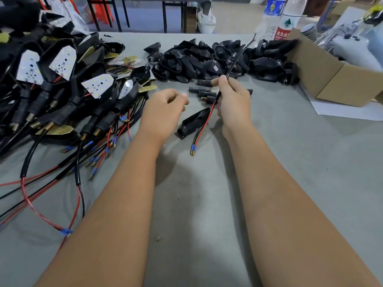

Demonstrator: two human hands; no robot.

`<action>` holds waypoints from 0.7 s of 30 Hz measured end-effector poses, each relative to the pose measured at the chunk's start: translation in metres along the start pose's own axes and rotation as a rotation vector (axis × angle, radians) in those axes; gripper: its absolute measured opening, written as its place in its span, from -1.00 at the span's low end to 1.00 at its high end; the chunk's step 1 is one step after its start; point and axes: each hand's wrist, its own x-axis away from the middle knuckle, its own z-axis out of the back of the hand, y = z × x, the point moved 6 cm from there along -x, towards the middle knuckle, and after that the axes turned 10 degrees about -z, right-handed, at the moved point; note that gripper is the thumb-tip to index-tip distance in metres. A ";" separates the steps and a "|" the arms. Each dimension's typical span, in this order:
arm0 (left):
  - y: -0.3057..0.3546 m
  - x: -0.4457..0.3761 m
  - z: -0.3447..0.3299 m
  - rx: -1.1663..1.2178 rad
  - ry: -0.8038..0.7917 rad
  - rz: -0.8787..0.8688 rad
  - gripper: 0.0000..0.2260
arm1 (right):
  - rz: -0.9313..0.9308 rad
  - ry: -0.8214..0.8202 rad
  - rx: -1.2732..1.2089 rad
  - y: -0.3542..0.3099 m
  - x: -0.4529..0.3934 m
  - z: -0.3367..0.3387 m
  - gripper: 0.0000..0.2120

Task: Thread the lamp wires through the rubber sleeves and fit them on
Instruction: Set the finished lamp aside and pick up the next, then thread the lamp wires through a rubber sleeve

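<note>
Right hand: the right hand point(233, 101) pinches a lamp wire point(228, 76) between thumb and fingers, holding it tilted so its black-sheathed upper length runs up and away over the far pile.
Wire ends: below the grip the wire splits into a red and a black strand, each tipped with a blue collar and a brass terminal point(192, 151) — these hang down to the grey table point(290, 162) between the two forearms.
Left hand: the left hand point(163, 108) hovers just beside the right, fingers loosely curled, with nothing visibly held.
Housing: a black lamp housing point(191, 122) lies on the table between the hands, the wire strands crossing in front of it.
Rubber sleeves: several short black rubber sleeves point(199, 90) lie loose on the table just beyond the hands, some with a brass threaded end showing.
Left pile: assembled lamps point(62, 79) with white LED boards, brass stems and trailing red and black wires are heaped at the left.
Far pile: empty black housings point(217, 59) are heaped across the far side of the table.
Right edge: a cardboard box point(323, 73) stands open, with two plastic bottles point(279, 17) behind it — labels partly visible.
</note>
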 end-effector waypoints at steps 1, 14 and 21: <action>0.004 0.001 0.001 0.042 -0.004 -0.032 -0.76 | -0.009 0.004 -0.033 0.001 -0.001 0.001 -0.71; 0.012 0.008 -0.011 -0.014 -0.137 -0.139 -0.74 | -0.146 -0.225 -0.397 0.004 -0.004 -0.003 -0.86; 0.012 0.005 -0.006 -0.187 -0.124 -0.217 -0.84 | -0.035 -0.404 -0.044 0.005 0.007 -0.022 -0.88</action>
